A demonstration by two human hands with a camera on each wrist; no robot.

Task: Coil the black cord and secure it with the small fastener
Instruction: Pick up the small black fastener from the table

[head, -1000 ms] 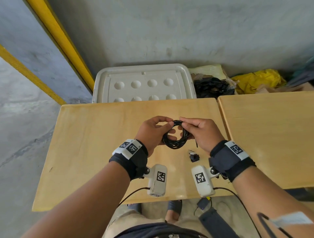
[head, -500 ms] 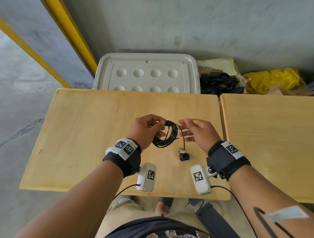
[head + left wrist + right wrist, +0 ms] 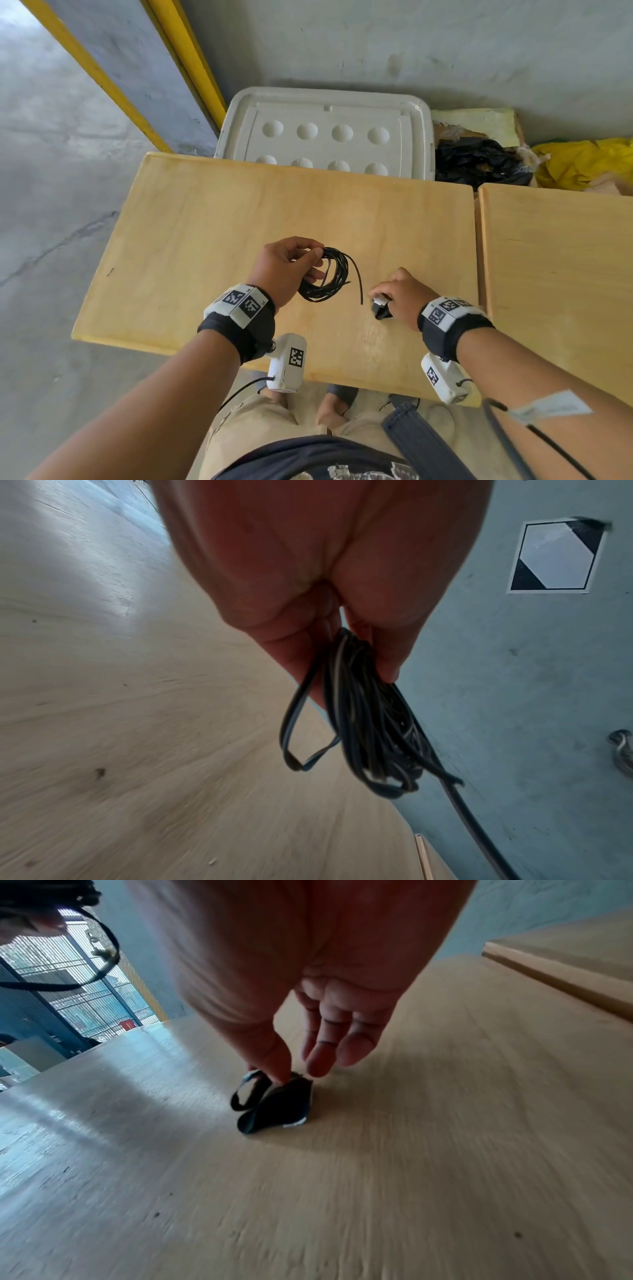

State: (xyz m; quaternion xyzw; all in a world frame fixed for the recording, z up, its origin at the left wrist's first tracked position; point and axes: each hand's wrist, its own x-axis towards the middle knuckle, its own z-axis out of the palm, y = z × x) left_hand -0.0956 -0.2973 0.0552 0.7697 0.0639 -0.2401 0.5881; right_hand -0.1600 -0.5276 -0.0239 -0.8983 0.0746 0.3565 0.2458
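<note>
My left hand (image 3: 317,262) grips the coiled black cord (image 3: 325,277) at its upper edge and holds it just above the wooden table (image 3: 239,222). One loose end (image 3: 359,284) curves down to the right. In the left wrist view, the coil (image 3: 369,723) hangs bunched from thumb and fingers. The small black fastener (image 3: 382,311), with a white tip, lies on the table right of the coil. My right hand (image 3: 382,296) is down on it. In the right wrist view, thumb and forefinger pinch the top of the strap (image 3: 277,1112).
A second wooden table (image 3: 555,257) butts against the right side. Behind the tables, a white dimpled plastic lid (image 3: 325,126) lies beside black (image 3: 479,164) and yellow (image 3: 582,161) bags, against a grey wall. The near table edge runs just under my wrists.
My right hand let go of the coil and dropped right and down onto the fastener. The left hand keeps the coil alone, and one cord end now hangs free.
</note>
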